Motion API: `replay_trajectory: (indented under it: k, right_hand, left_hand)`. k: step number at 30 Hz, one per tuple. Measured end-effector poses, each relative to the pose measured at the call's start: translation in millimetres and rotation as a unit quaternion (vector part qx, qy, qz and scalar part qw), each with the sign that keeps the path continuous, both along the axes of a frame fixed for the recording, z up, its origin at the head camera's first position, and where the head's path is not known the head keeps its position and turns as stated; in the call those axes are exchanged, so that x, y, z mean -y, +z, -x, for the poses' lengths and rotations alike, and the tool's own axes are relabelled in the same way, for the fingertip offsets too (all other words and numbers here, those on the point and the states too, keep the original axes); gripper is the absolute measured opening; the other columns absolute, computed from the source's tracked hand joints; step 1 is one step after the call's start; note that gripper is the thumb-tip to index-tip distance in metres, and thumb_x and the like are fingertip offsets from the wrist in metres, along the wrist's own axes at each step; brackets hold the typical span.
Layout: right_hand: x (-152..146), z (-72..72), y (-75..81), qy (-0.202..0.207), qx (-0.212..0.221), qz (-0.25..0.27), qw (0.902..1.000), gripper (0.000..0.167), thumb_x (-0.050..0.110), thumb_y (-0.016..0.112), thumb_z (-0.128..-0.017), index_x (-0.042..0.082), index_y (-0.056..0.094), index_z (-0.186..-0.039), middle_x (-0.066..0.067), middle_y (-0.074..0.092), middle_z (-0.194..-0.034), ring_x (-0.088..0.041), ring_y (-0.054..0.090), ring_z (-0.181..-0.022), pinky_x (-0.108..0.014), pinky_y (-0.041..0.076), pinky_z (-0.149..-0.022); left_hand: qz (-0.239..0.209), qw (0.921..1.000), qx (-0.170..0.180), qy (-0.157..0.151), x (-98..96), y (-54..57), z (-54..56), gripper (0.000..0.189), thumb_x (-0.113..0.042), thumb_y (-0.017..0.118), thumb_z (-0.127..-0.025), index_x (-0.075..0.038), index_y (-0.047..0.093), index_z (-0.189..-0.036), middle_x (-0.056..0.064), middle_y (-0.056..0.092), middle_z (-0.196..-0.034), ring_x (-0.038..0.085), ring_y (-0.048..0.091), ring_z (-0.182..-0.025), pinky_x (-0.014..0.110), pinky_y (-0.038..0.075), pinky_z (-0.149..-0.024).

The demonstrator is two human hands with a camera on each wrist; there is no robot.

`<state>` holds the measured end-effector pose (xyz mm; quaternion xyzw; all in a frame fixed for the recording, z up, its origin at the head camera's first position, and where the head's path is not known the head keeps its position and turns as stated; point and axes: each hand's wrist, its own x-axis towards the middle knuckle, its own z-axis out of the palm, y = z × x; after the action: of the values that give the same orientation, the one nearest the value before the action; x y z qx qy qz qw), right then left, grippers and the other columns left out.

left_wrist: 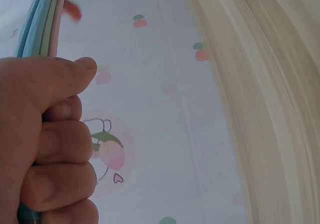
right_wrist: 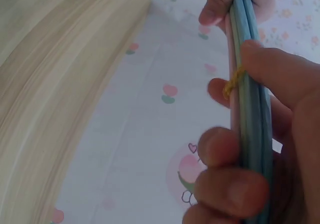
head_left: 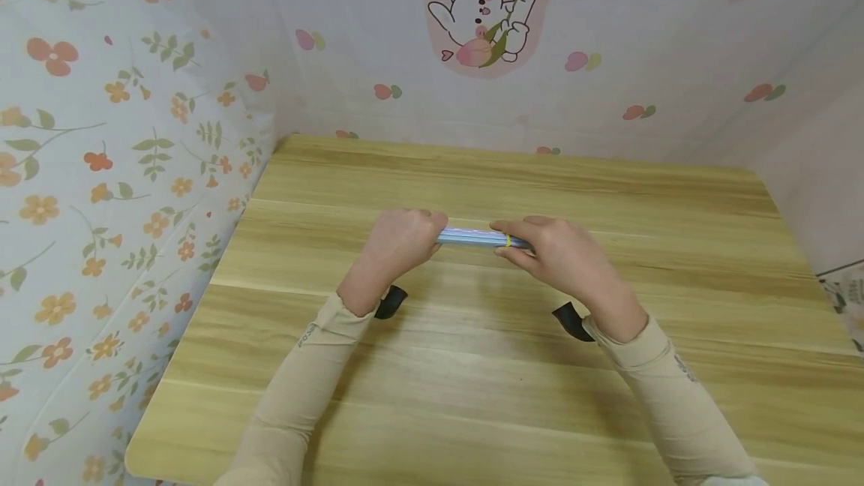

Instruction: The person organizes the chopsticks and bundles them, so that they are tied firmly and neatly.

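A bundle of slim pastel pencils (head_left: pixel 469 236) in blue, green and pink is held level above the table. My left hand (head_left: pixel 407 238) grips one end in a fist, its fingers curled round the pencils (left_wrist: pixel 42 26) in the left wrist view. My right hand (head_left: pixel 563 257) holds the other end. A yellow band (right_wrist: pixel 234 82) circles the bundle there, with the right thumb (right_wrist: pixel 275 66) and index finger close to it. In the right wrist view, the other right fingers curl round the pencils. Both palms hide the bundle's ends in the head view.
A wood-grain table (head_left: pixel 452 396) lies beneath both hands. Behind it hangs a pale cloth (head_left: pixel 378 36) with a rabbit print, and a floral cloth (head_left: pixel 128 193) hangs along the left side. Black curved pieces (head_left: pixel 391 302) jut from both wrists.
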<state>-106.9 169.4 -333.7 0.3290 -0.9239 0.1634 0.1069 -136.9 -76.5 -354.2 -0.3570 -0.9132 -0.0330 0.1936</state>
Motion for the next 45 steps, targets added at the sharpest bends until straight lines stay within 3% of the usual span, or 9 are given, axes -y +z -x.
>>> replay_trajectory:
  k: [8,13,16,18,20,25,29,33,45]
  right_hand:
    - [5.2,-0.3,-4.1,-0.027,-0.062,-0.037,0.9970,0.055,0.046,0.071,-0.077,0.027,0.062,-0.128,0.003,0.062,-0.066,-0.008,0.036,-0.046,-0.023,0.028,-0.042]
    - [7.2,-0.4,-5.1,-0.021,-0.089,-0.039,0.9950,0.062,0.066,0.045,-0.084,0.026,0.062,-0.128,0.003,0.053,-0.056,-0.008,0.031,-0.043,-0.023,0.026,-0.040]
    - [7.3,-0.3,-4.6,-0.020,-0.092,-0.038,0.9948,0.072,0.070,0.030,-0.084,0.024,0.062,-0.128,0.002,0.059,-0.060,-0.008,0.035,-0.044,-0.022,0.027,-0.040]
    - [6.8,-0.4,-3.4,-0.022,-0.084,-0.036,0.9956,0.071,0.070,0.035,-0.083,0.022,0.063,-0.128,0.000,0.065,-0.067,-0.009,0.040,-0.046,-0.022,0.028,-0.041]
    - [5.2,-0.6,-1.7,-0.024,-0.069,-0.031,0.9969,0.066,0.066,0.049,-0.082,0.019,0.064,-0.126,-0.002,0.071,-0.078,-0.009,0.048,-0.050,-0.023,0.032,-0.041]
    - [-2.5,-1.4,5.2,-0.026,-0.005,-0.004,0.9996,0.046,0.040,0.075,-0.077,0.011,0.071,-0.111,-0.006,0.073,-0.094,-0.013,0.063,-0.065,-0.030,0.048,-0.053]
    - [-10.2,-2.7,10.1,-0.040,0.040,0.001,0.9984,0.030,0.029,0.075,-0.081,0.008,0.072,-0.102,-0.003,0.071,-0.091,-0.011,0.059,-0.067,-0.032,0.048,-0.061]
    - [-11.9,-4.4,13.4,-0.040,0.051,-0.010,0.9979,0.025,0.026,0.072,-0.084,0.008,0.071,-0.102,-0.002,0.070,-0.091,-0.011,0.057,-0.067,-0.031,0.047,-0.062]
    - [1.0,-2.8,10.2,0.015,0.020,0.003,0.9997,0.021,0.017,0.072,-0.084,0.002,0.068,-0.097,-0.003,0.065,-0.081,-0.009,0.050,-0.062,-0.027,0.045,-0.057]
  left_hand:
    - [0.012,0.9999,-0.002,0.001,-2.2,1.1,-0.5,0.017,-0.018,0.069,-0.086,-0.011,0.060,-0.074,-0.002,0.056,-0.057,0.007,0.031,-0.046,0.022,0.029,-0.039]
    - [0.017,0.9998,-0.003,0.001,-3.3,2.7,-1.0,0.015,-0.020,0.070,-0.085,-0.010,0.062,-0.077,-0.001,0.060,-0.060,0.007,0.034,-0.047,0.023,0.034,-0.040]
    - [0.017,0.9998,-0.003,0.002,-3.6,3.4,-1.1,0.015,-0.020,0.070,-0.086,-0.010,0.062,-0.077,-0.001,0.061,-0.060,0.007,0.034,-0.047,0.023,0.035,-0.040]
    - [0.015,0.9999,-0.005,0.002,-3.7,3.8,-1.1,0.015,-0.019,0.069,-0.086,-0.010,0.062,-0.076,-0.001,0.060,-0.060,0.007,0.033,-0.047,0.023,0.033,-0.040]
    - [0.014,0.9999,-0.006,0.002,-3.9,4.4,-1.1,0.015,-0.018,0.068,-0.086,-0.010,0.061,-0.075,-0.001,0.058,-0.058,0.007,0.031,-0.047,0.022,0.029,-0.040]
    - [0.008,1.0000,0.000,0.001,-3.9,5.5,-0.9,0.018,-0.015,0.066,-0.087,-0.011,0.057,-0.072,-0.003,0.046,-0.054,0.008,0.027,-0.048,0.021,0.021,-0.042]
    - [0.001,1.0000,0.003,0.002,-3.1,5.5,-1.2,0.020,-0.013,0.064,-0.087,-0.011,0.054,-0.070,-0.005,0.038,-0.054,0.008,0.026,-0.049,0.021,0.021,-0.042]
    - [0.002,1.0000,-0.006,0.005,-2.9,5.2,-1.8,0.023,-0.014,0.064,-0.087,-0.012,0.053,-0.067,-0.005,0.035,-0.054,0.008,0.025,-0.049,0.022,0.020,-0.042]
    - [0.007,0.9996,-0.028,0.003,-5.8,6.6,-2.9,0.023,-0.015,0.065,-0.087,-0.012,0.054,-0.067,-0.005,0.038,-0.053,0.007,0.025,-0.049,0.021,0.019,-0.042]
